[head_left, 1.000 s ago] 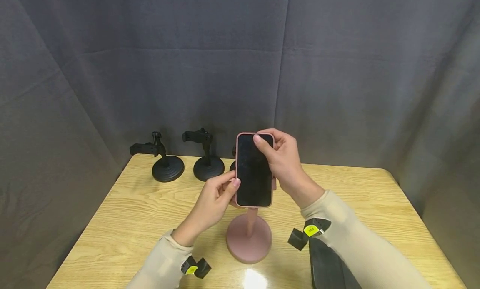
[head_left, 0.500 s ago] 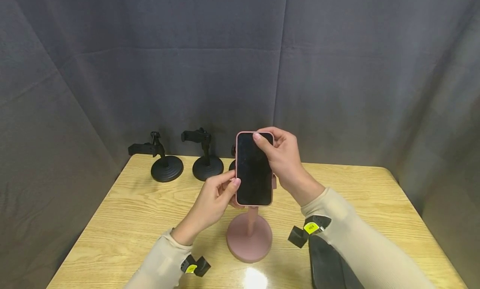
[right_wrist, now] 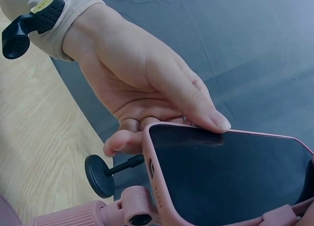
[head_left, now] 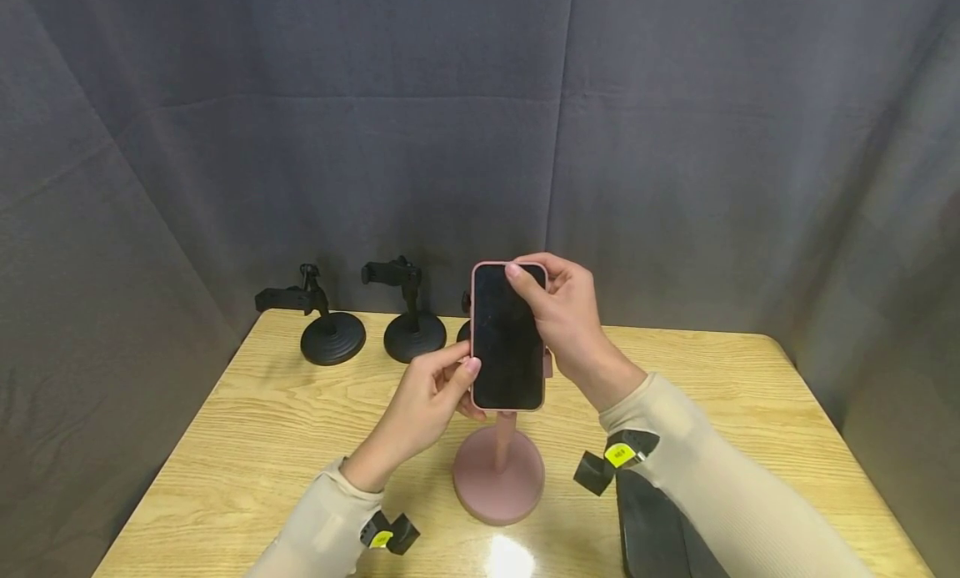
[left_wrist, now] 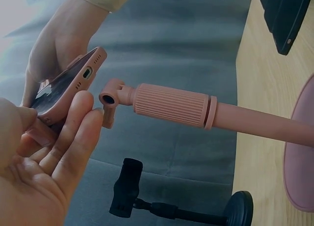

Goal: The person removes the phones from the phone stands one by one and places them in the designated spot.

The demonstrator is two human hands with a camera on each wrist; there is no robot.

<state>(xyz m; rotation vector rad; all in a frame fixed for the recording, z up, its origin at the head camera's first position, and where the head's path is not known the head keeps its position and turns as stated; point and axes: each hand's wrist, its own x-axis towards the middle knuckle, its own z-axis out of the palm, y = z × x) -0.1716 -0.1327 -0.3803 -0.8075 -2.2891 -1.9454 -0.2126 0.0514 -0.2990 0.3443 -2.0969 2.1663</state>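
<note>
A smartphone (head_left: 508, 336) in a pink case stands upright, its dark screen facing me, at the head of a pink phone stand (head_left: 498, 478). My left hand (head_left: 423, 403) pinches the phone's lower left edge, thumb at the front and fingers behind. At the upper right, my right hand (head_left: 573, 324) grips the phone with the thumb on the screen and fingers behind it. The left wrist view shows the stand's ribbed collar (left_wrist: 171, 104) and hinge beside the phone's bottom end. A pink clamp tab (right_wrist: 280, 217) laps the case edge in the right wrist view.
Black phone holders (head_left: 414, 336) on round bases stand along the table's back edge, one partly hidden by the phone. A flat black object (head_left: 652, 524) lies under my right forearm. Grey curtains (head_left: 360, 144) surround the wooden table (head_left: 285, 419).
</note>
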